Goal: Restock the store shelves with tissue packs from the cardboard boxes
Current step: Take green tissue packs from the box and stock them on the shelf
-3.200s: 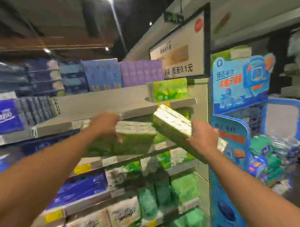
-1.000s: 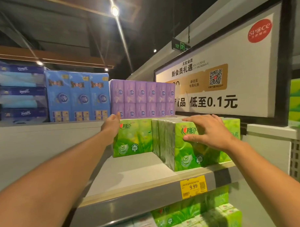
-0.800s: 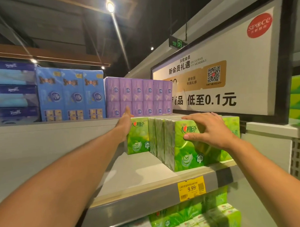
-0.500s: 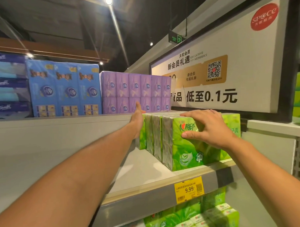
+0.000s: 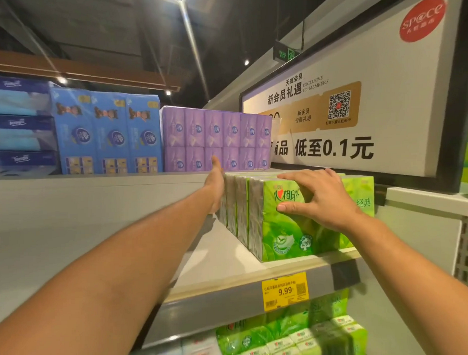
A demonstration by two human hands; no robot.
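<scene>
- The shelf (image 5: 230, 259) carries the green tissue packs (image 5: 282, 228) at its right end, above the yellow price tag (image 5: 284, 289); bare board lies left of them, so close the row toward the right.
- Your right hand (image 5: 321, 198) lies spread over the front pack's face and top, fingers nearly straight; use it to brace the row.
- Your left hand (image 5: 216, 188) presses flat, fingers straight, on the left side of the packs; push evenly so none tips.

"9.99" on yellow price tag (image 5: 285, 291); "SP@CE" on sign (image 5: 422, 19)
</scene>
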